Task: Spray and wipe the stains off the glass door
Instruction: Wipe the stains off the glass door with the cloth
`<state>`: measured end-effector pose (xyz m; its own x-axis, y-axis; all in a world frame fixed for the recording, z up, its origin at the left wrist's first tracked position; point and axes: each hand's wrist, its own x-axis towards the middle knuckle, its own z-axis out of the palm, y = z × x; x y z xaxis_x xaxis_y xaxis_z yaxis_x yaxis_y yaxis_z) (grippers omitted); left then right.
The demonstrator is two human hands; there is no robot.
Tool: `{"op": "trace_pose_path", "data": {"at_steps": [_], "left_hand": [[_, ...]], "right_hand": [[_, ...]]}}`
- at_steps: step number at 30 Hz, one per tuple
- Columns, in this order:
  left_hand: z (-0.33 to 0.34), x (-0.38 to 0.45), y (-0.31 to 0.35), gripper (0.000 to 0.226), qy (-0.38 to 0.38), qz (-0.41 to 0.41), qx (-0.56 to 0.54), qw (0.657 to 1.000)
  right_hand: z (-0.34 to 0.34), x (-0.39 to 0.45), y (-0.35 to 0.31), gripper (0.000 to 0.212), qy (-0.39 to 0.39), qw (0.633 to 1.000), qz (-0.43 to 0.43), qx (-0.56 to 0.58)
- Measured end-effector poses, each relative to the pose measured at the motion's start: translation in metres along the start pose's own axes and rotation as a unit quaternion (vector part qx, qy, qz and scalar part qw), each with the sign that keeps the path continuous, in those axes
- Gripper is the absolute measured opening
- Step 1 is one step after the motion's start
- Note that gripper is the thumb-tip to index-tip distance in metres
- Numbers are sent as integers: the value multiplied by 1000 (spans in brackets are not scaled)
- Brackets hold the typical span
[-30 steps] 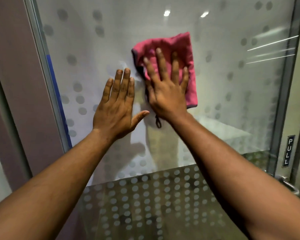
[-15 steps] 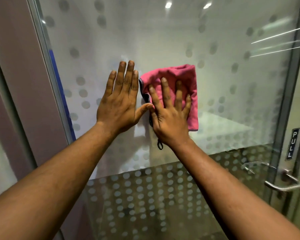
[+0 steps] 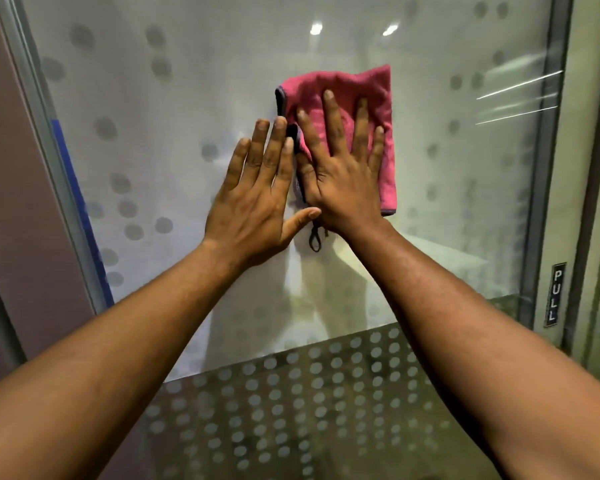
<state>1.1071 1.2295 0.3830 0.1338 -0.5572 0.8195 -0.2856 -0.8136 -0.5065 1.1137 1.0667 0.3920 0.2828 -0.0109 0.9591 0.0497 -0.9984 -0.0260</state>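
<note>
The glass door [image 3: 174, 109] fills the view, frosted with grey dots above and clear with white dots below. A folded pink cloth [image 3: 340, 84] with a dark hem and a small hanging loop lies flat against the glass. My right hand [image 3: 340, 174] presses on the cloth with fingers spread, covering its lower left part. My left hand [image 3: 253, 199] rests flat on the bare glass just left of the cloth, fingers together, thumb touching my right hand. No spray bottle is in view.
A metal door frame [image 3: 542, 209] runs down the right side with a black PULL sign [image 3: 555, 294]. At the left stand a metal frame [image 3: 39, 109], a blue strip [image 3: 80, 206] and a mauve wall panel [image 3: 11, 188].
My right hand slid the cloth down the glass and then back up a little. My left hand stayed flat beside it. The view shifted, so the door handle dropped out of sight.
</note>
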Motion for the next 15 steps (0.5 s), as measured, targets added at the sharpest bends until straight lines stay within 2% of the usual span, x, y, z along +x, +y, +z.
{"op": "trace_pose_path", "data": {"at_steps": [6,10,15], "left_hand": [[12,31,44,96,10,26,-13,1000],[25,32,59,96,-7,40,-6,999],[29,32,61,95,-14,49,16,999]], "right_hand": [[1,4,66,61,41,993,107,16],[11,-22,118,60,54,976,209,6],[22,-67,149,58,55,959,275,31]]}}
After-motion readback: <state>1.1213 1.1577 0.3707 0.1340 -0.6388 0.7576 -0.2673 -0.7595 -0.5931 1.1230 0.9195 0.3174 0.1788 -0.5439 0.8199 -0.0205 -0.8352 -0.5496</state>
